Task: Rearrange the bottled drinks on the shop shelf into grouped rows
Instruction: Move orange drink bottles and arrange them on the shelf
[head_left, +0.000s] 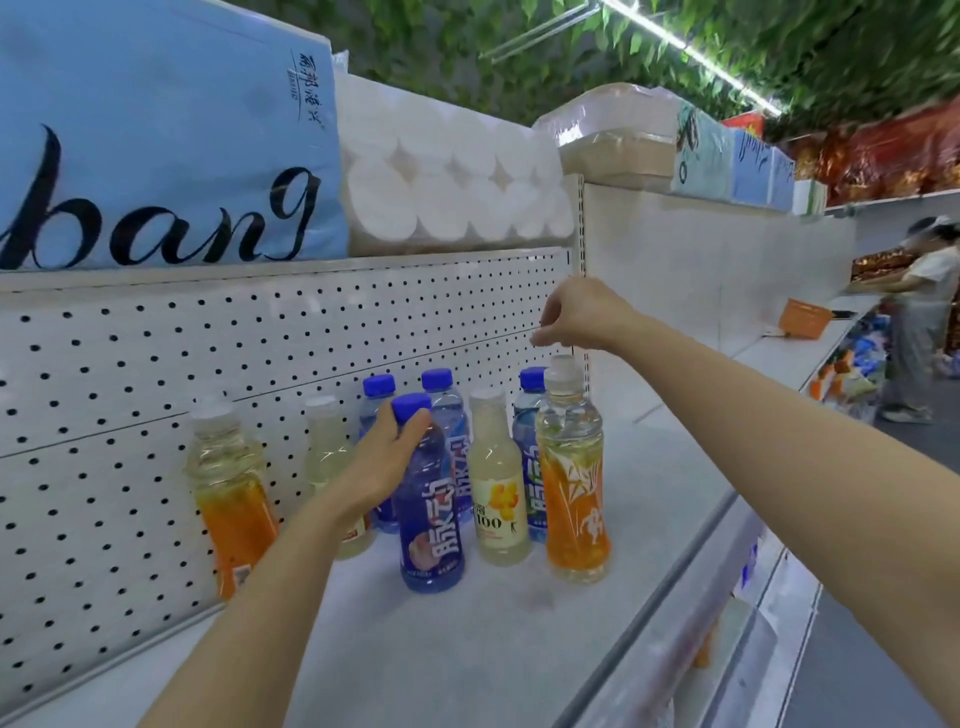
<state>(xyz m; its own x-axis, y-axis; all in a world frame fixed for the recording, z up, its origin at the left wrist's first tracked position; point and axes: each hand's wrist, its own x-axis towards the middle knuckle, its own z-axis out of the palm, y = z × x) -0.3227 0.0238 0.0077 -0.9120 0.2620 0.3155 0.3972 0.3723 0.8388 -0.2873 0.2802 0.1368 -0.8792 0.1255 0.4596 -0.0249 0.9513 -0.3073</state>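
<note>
Several drink bottles stand on the white shelf (467, 649). My left hand (382, 457) grips the neck of a blue-capped purple bottle (428, 514) at the front. Three more blue-capped bottles (449, 415) stand behind it. My right hand (571, 314) hovers just above the white cap of an orange-labelled bottle (571, 478), fingers loosely curled and holding nothing. A pale yellow bottle (496, 483) stands between those two. At the left stand another orange bottle (228, 488) and another pale bottle (327, 447), partly hidden by my left arm.
A white pegboard (208, 364) backs the shelf. Above it lie a blue tissue pack (156, 140) and toilet rolls (447, 171). The shelf's front rail (691, 561) runs to the right. A person (919, 317) stands far right near an orange basket (805, 317).
</note>
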